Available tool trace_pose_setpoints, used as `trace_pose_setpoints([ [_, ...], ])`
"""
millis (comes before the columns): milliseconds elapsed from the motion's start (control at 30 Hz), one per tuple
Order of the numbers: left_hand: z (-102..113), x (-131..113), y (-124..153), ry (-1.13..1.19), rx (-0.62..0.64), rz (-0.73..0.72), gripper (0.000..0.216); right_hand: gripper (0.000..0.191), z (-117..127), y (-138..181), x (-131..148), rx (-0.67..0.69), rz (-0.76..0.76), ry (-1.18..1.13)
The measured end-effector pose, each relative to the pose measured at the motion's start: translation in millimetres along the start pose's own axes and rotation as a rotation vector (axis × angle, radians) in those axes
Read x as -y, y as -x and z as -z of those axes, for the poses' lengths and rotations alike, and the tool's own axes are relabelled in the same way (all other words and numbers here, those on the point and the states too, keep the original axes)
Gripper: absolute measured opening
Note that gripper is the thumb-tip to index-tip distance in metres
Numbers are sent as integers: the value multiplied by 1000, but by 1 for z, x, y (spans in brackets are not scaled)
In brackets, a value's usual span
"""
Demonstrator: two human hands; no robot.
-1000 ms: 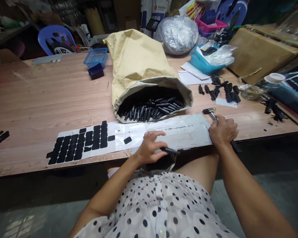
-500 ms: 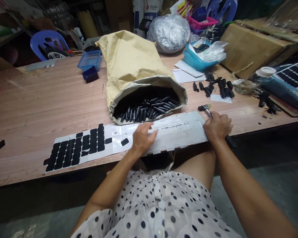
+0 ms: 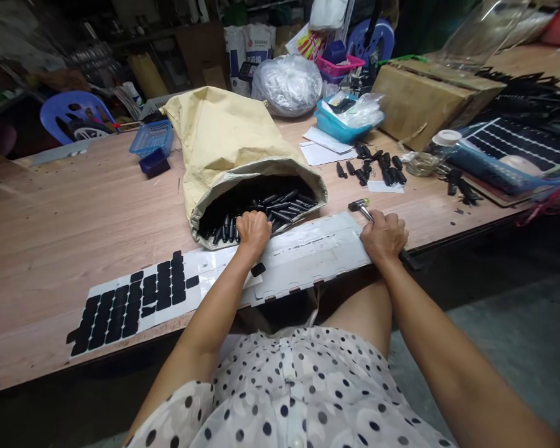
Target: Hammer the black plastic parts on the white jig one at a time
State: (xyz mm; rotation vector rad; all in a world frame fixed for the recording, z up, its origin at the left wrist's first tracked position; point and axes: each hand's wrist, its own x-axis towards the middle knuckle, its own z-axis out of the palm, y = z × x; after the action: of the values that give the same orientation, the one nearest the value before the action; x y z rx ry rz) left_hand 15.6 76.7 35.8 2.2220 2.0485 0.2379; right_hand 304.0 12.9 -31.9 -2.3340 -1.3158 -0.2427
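Note:
My left hand is at the mouth of a big tan paper sack, its fingers curled down into a pile of slim black tube-like pieces. The fingertips are hidden, so what they grip cannot be made out. My right hand is wrapped round a small hammer with a metal neck and a yellowish face, resting at the right end of a flat white board. On a white backing sheet to the left sit rows of black rounded stickers. One loose black sticker lies near my left wrist.
Finished-looking black pieces are scattered right of the sack. Behind stand a turquoise basket, a cardboard box and a stuffed clear bag. Blue baskets stand back left. The table's front edge runs before my lap.
My left hand has moved from above the white board forward to the sack's mouth, its fingers closing over the black pieces. My right hand still holds the hammer. The camera view has shifted.

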Motion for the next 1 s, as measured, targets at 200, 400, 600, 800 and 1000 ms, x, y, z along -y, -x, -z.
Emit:
trace_pose_setpoints([
  [200, 11, 26, 29, 139, -65, -51, 16, 38, -3, 0, -3, -8, 7, 2],
  [400, -12, 38, 83, 303, 44, -210, 9, 37, -3, -1, -7, 7, 28, 27],
  [600, -26, 33, 89, 396, 43, -165, 15, 38, 2, -1, -4, 4, -2, 22],
  [800, -35, 26, 80, 464, 72, -138, 14, 39, 2, 0, -4, 1, -9, 11],
  [1000, -39, 31, 80, 535, 76, -138, 16, 38, 2, -7, -11, 28, -32, -55],
])
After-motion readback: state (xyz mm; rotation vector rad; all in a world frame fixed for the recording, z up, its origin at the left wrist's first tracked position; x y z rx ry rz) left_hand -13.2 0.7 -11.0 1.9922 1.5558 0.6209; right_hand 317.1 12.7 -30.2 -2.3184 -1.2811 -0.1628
